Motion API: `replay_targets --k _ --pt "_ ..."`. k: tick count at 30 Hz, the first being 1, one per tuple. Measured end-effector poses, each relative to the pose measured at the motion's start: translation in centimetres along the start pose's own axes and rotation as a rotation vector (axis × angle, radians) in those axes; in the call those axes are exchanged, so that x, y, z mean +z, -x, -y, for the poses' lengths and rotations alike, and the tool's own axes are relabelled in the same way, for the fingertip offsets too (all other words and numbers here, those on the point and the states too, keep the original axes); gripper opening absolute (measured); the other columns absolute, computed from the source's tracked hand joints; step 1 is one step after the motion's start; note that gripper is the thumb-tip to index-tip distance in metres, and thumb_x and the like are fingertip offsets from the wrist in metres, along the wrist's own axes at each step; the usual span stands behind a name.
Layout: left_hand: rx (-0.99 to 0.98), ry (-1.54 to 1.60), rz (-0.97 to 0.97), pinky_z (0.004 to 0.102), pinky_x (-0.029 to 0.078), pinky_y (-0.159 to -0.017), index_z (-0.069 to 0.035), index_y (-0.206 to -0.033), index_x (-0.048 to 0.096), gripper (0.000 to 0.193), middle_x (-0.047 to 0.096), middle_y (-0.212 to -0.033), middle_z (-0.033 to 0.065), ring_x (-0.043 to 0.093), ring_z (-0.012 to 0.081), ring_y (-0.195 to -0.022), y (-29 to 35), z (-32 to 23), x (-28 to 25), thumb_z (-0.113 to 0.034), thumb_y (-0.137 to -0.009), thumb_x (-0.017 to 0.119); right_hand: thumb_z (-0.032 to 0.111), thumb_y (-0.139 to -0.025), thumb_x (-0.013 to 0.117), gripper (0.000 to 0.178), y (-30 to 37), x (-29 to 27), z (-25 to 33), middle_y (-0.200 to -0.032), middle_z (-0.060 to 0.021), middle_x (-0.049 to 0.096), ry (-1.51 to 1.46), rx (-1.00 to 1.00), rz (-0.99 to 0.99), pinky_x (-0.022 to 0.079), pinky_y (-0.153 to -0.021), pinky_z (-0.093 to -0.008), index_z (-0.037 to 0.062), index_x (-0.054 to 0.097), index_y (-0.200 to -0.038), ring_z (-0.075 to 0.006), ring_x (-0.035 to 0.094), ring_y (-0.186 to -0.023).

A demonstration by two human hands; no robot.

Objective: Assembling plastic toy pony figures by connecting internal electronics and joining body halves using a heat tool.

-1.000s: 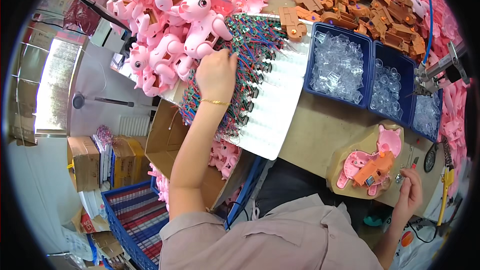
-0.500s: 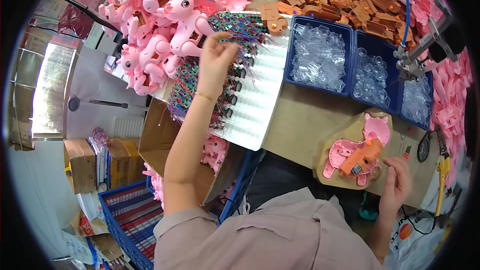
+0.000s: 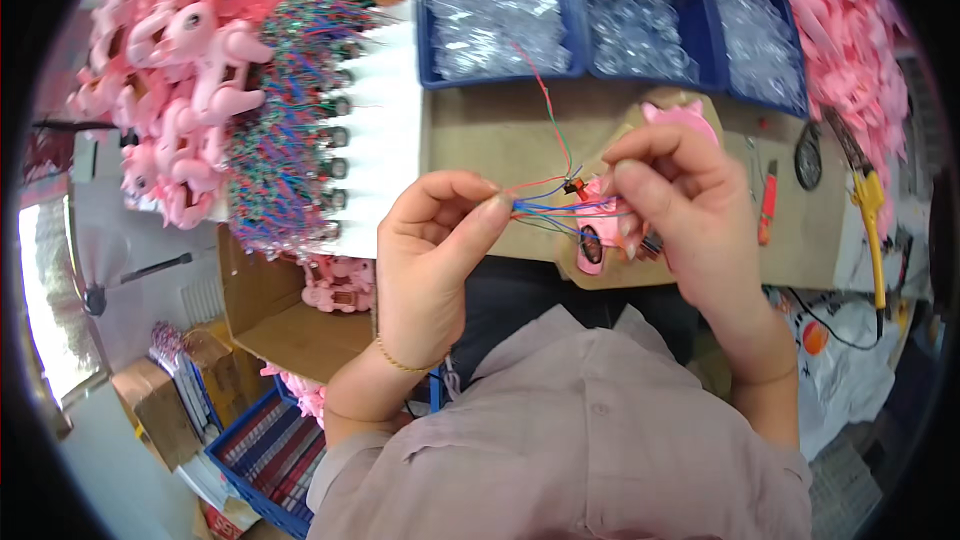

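Observation:
My left hand [image 3: 430, 265] pinches one end of a bundle of thin coloured wires [image 3: 545, 208] between thumb and forefinger. Facing it, my right hand [image 3: 700, 220] is closed with the other part of the wires at its fingertips. A small black and red part [image 3: 574, 186] hangs among the wires, and a loose red and green wire [image 3: 548, 105] sticks up from there. Beneath my right hand lies a pink toy animal shell [image 3: 684, 118] on a tan holder [image 3: 570, 255]; my hand and the wires hide much of it.
Blue bins [image 3: 575, 70] of clear plastic parts stand at the back. To the left, wire bundles [image 3: 290, 130] lie on a white ribbed tray [image 3: 390, 140], beside piled pink toy bodies [image 3: 215, 65]. At right are a red-handled cutter [image 3: 768, 205] and a yellow-handled tool [image 3: 870, 200].
My left hand has come from the wire pile to the front of me, now with wires in it. My right hand has moved in to meet it. The view has shifted.

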State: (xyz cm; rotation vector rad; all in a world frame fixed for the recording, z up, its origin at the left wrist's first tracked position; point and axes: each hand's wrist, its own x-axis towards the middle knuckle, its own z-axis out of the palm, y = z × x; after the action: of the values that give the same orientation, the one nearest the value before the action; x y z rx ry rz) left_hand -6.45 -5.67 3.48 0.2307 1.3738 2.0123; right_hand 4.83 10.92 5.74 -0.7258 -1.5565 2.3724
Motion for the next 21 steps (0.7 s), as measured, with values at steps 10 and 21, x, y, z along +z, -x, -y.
replay_targets --k 10,21 --pt "0.25 -0.596 0.798 0.0255 0.048 -0.066 0.001 -0.089 0.064 0.023 0.062 -0.084 0.01 0.059 0.0153 -0.078 -2.5 0.2 0.8 -0.005 -0.071 0.077 0.004 -0.086 0.062 0.013 -1.0 -2.4 1.5 -0.08 -0.0012 0.061 0.2 -0.126 0.02 0.043 -0.055 -0.0154 0.0001 0.061 -0.098 -0.0025 0.054 -0.064" --pt "0.163 -0.502 0.355 0.0269 0.051 -0.077 0.001 -0.119 0.049 0.045 0.059 -0.099 0.0073 0.06 0.0126 -0.086 -0.4 0.3 2.4 0.005 -0.078 0.068 0.01 -0.085 0.061 0.015 1.2 -3.1 1.1 -0.095 -0.0065 0.057 0.734 -0.644 -0.23 0.044 -0.078 -0.0257 -0.0021 0.061 -0.093 -0.0132 0.055 -0.088"
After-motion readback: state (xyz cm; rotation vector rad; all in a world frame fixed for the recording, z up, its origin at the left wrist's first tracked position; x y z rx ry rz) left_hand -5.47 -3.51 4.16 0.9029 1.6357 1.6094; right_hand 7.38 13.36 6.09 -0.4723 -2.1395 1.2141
